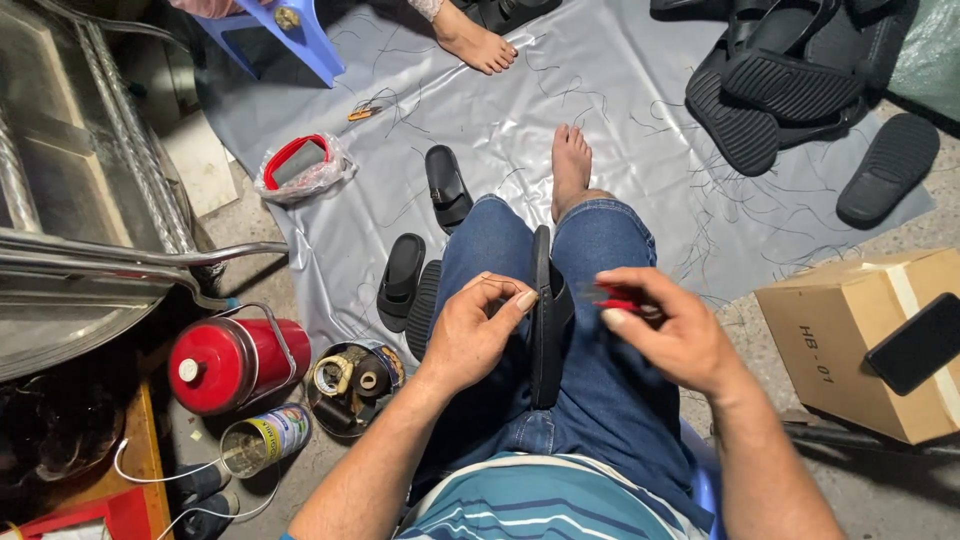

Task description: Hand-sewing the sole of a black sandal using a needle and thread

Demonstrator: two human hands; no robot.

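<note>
A black sandal (545, 325) stands on edge between my knees, resting on my blue jeans. My left hand (472, 330) presses against its left side, thumb and forefinger pinched at the rim near a thin thread. My right hand (668, 325) is just to the right of the sandal, closed on a small red-handled tool (618, 298) whose tip points at the sandal.
Loose black sandals (415, 270) lie on the grey plastic sheet (600, 80); a pile of them (790, 80) is at the far right. A red flask (232, 362), a tin (262, 440) and a bowl of thread spools (352, 382) sit left. A cardboard box (850, 340) holds a phone (918, 342). Another person's foot (475, 40) is at the top.
</note>
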